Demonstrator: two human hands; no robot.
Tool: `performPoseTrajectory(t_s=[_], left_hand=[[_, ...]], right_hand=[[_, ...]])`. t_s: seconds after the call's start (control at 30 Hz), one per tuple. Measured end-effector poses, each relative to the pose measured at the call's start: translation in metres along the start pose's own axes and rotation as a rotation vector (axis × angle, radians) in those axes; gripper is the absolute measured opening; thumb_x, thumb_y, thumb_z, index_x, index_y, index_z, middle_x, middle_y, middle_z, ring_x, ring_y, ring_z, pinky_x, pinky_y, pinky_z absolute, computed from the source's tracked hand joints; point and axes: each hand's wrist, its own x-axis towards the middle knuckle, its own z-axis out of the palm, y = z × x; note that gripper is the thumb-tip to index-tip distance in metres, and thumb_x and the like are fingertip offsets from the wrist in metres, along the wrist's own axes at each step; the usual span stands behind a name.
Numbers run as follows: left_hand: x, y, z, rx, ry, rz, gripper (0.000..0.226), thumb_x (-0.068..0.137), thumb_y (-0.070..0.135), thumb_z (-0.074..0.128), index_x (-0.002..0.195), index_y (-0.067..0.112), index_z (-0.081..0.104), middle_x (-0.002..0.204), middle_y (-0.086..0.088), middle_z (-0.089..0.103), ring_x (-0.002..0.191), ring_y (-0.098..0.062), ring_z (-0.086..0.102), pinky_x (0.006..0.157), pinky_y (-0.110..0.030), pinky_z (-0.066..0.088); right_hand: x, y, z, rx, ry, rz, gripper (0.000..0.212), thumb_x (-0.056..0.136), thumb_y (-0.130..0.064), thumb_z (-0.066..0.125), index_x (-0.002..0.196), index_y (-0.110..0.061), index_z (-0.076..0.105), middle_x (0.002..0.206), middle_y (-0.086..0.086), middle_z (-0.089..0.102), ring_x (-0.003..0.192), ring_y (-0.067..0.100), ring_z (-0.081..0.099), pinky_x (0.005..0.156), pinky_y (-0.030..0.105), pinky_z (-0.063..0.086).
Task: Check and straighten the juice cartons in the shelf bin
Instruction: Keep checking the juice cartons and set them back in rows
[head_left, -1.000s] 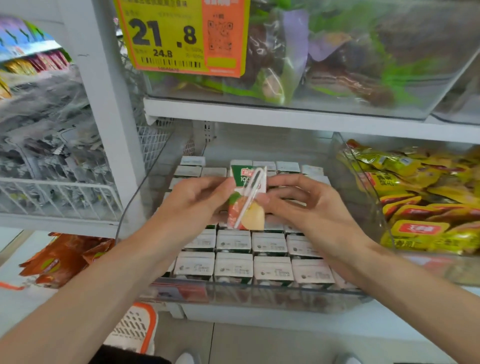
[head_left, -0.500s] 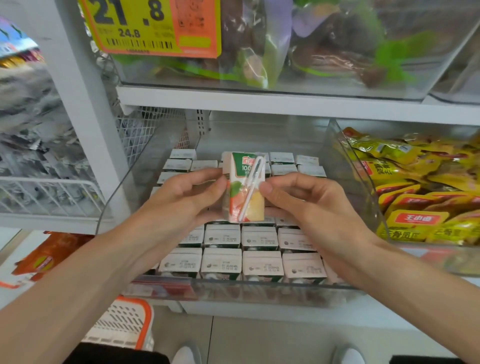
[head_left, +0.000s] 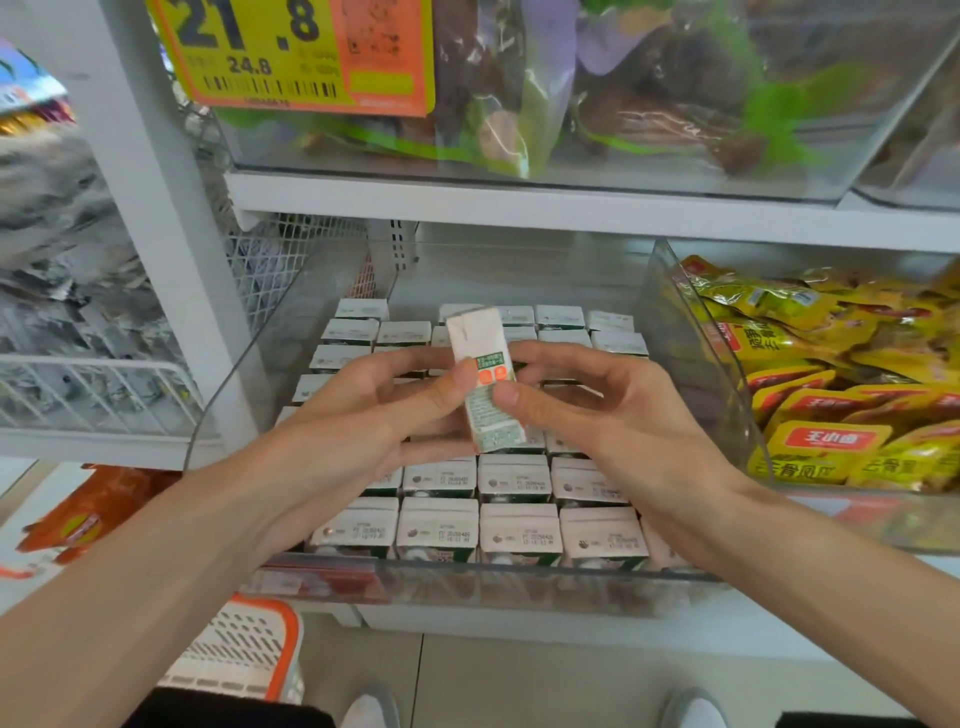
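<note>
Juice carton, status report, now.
Hands: left hand and right hand pinch the carton above the bin. Printed side faces camera. Below, other cartons upright in rows. Nothing blocking.

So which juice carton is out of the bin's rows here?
The juice carton pinched between the left hand and right hand, held above the clear bin, printed side panel facing the camera. The other cartons stand in rows, only tops showing.

Overhead: you have open air between the juice cartons (head_left: 519, 535) and the upper shelf (head_left: 519, 208).
Front: you clear the shelf bin's (head_left: 493, 587) low clear wall easily.
Rows: front cartons stand touching, with no finger room.
Right: a clear side wall (head_left: 696, 374) blocks the snack packets (head_left: 831, 415).
Middle: your left hand (head_left: 363, 415), right hand (head_left: 613, 410) and the held carton (head_left: 483, 384) fill the space.
</note>
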Motion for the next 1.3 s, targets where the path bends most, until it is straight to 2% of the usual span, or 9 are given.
performPoseTrajectory(t_s=[0.27,0.4,0.57,0.7,0.83,1.0,1.1,1.2,1.3], left_hand=[[-0.001,-0.001,-0.003,-0.071,0.062,-0.034,0.043,0.093,0.015,0.067,0.133,0.002,0.056,0.118,-0.020,0.077,0.109,-0.035,0.076,0.086,-0.035,0.064],[0.001,-0.004,-0.005,-0.067,0.110,-0.040,0.045,0.088,0.017,0.070,0.130,0.005,0.061,0.114,-0.019,0.078,0.106,-0.032,0.077,0.081,-0.033,0.065],[0.003,-0.005,-0.007,-0.032,0.108,-0.034,0.046,0.087,0.025,0.070,0.131,0.013,0.067,0.116,-0.011,0.079,0.108,-0.026,0.077,0.079,-0.031,0.064],[0.004,-0.005,-0.007,0.012,0.115,-0.029,0.042,0.089,0.030,0.071,0.128,0.016,0.072,0.117,-0.009,0.079,0.109,-0.023,0.077,0.084,-0.035,0.065],[0.004,-0.005,-0.006,-0.012,0.113,-0.026,0.049,0.083,0.033,0.077,0.129,0.017,0.070,0.117,-0.009,0.079,0.109,-0.025,0.077,0.088,-0.033,0.063],[0.005,-0.006,-0.006,-0.023,0.103,-0.039,0.043,0.087,0.035,0.074,0.125,0.016,0.071,0.116,-0.009,0.080,0.109,-0.025,0.077,0.086,-0.031,0.063],[0.006,-0.005,-0.007,-0.077,0.112,-0.058,0.035,0.100,0.032,0.061,0.128,0.013,0.071,0.118,-0.012,0.079,0.110,-0.029,0.077,0.086,-0.036,0.064],[0.005,-0.006,-0.010,-0.084,0.115,-0.036,0.031,0.107,0.017,0.051,0.133,0.012,0.066,0.121,-0.013,0.077,0.112,-0.030,0.076,0.086,-0.037,0.064],[0.003,-0.006,-0.010,-0.020,0.096,-0.007,0.033,0.100,0.020,0.059,0.132,0.016,0.066,0.121,-0.010,0.078,0.113,-0.026,0.075,0.087,-0.033,0.063]], right_hand=[[-0.003,0.003,0.002,0.071,0.072,-0.071,0.022,0.081,-0.019,0.086,0.101,-0.011,0.078,0.095,0.004,0.080,0.081,0.011,0.072,0.072,0.018,0.057],[-0.004,0.001,0.002,0.058,0.053,-0.085,0.011,0.095,-0.017,0.076,0.104,-0.013,0.081,0.098,0.004,0.082,0.088,0.013,0.075,0.077,0.021,0.060],[-0.002,-0.004,0.000,0.014,0.034,-0.046,0.023,0.103,-0.008,0.062,0.109,-0.017,0.083,0.099,0.001,0.083,0.094,0.014,0.076,0.087,0.030,0.062],[-0.001,-0.007,-0.002,-0.008,0.034,-0.027,0.015,0.097,-0.025,0.073,0.105,-0.021,0.085,0.098,-0.005,0.082,0.090,0.005,0.075,0.079,0.021,0.058],[-0.001,-0.004,-0.001,-0.005,0.029,-0.014,0.022,0.085,-0.035,0.084,0.099,-0.018,0.084,0.093,-0.005,0.081,0.083,0.005,0.070,0.075,0.016,0.055],[0.000,-0.004,-0.003,0.011,0.040,0.031,0.030,0.080,-0.035,0.088,0.104,-0.018,0.082,0.089,0.002,0.081,0.078,0.007,0.072,0.074,0.016,0.057],[0.000,-0.006,-0.003,0.035,0.057,0.049,0.032,0.082,-0.032,0.088,0.108,-0.017,0.079,0.085,0.003,0.081,0.076,0.007,0.073,0.070,0.014,0.055],[-0.001,-0.006,-0.003,0.044,0.072,0.061,0.023,0.088,-0.028,0.085,0.107,-0.018,0.078,0.091,0.004,0.083,0.085,0.013,0.079,0.071,0.015,0.057],[-0.001,-0.006,-0.002,0.059,0.087,0.073,0.011,0.093,-0.023,0.079,0.104,-0.020,0.078,0.095,0.003,0.084,0.091,0.018,0.081,0.075,0.018,0.061]])
